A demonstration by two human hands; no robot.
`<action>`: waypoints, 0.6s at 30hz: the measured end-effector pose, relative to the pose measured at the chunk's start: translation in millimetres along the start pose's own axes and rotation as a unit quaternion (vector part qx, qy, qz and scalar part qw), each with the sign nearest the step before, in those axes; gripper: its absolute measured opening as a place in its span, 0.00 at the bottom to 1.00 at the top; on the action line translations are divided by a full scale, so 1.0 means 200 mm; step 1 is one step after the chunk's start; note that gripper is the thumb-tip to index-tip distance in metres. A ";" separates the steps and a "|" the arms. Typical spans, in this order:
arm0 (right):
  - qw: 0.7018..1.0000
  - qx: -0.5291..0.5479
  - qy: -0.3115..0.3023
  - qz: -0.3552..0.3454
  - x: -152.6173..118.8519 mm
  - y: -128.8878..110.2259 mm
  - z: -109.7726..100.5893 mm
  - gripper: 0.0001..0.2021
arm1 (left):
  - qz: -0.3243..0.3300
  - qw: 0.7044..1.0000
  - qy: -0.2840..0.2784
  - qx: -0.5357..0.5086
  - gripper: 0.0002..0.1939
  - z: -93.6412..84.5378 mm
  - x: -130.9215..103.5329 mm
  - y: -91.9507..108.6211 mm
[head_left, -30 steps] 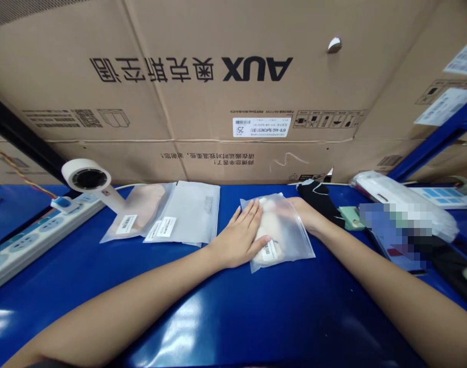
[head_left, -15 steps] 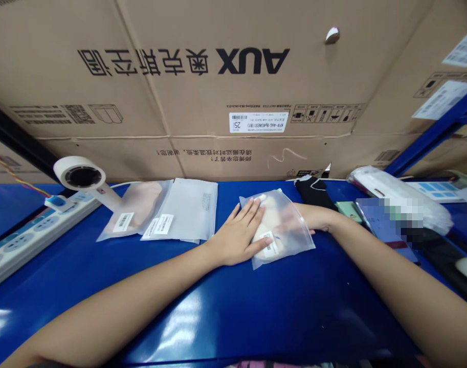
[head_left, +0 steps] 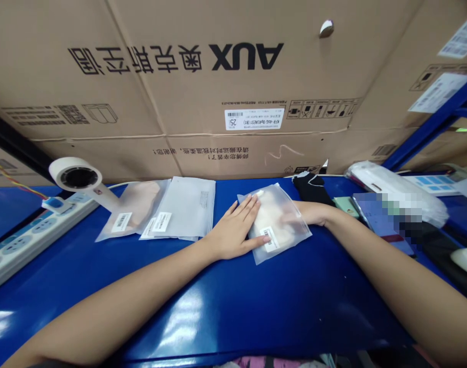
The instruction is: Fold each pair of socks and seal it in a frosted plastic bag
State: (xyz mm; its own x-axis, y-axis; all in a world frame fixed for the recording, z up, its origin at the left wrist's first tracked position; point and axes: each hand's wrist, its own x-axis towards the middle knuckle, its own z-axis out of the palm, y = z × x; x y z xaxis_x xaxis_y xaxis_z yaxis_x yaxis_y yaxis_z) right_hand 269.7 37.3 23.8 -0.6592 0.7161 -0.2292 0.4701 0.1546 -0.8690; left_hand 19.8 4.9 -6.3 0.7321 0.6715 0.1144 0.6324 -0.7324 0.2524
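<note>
A frosted zip bag (head_left: 271, 250) with a white barcode label lies on the blue table in front of me. Through its film shows a folded cream fabric item (head_left: 271, 214), whose exact kind I cannot make out. My left hand (head_left: 239, 227) lies flat over the bag's left side, fingers stretched and thumb beside the label. At the bag's right edge, my right hand (head_left: 308, 212) reaches in at the zip end. Its fingers show only dimly through the film, so their grip is hidden.
To the left lie more frosted bags (head_left: 191, 204) with labels, one holding a pinkish item (head_left: 143, 199). A white handheld fan (head_left: 103, 197) and a power strip (head_left: 29, 232) are beyond. Black fabric (head_left: 313, 189), a notebook (head_left: 379, 214) and a plastic-wrapped package (head_left: 394, 189) sit right. Cardboard (head_left: 202, 92) stands behind.
My right hand has shifted slightly at the bag's zip end; the finger that showed past its edge is out of sight. The left hand stays flat. The whole view has shifted slightly.
</note>
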 end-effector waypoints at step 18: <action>0.995 -0.083 -0.046 -0.027 -0.02 -0.08 0.00 0.17 | -0.002 1.000 -0.010 -0.018 0.46 0.01 0.00 -0.01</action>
State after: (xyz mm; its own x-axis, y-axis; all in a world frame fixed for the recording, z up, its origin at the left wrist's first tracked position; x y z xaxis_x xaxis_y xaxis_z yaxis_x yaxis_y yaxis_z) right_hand 265.4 32.0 39.1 -0.7340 0.6391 -0.2299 0.5180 0.3078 -0.7981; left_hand 20.2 5.8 -8.9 0.7340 0.6726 0.0943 0.6270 -0.7244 0.2865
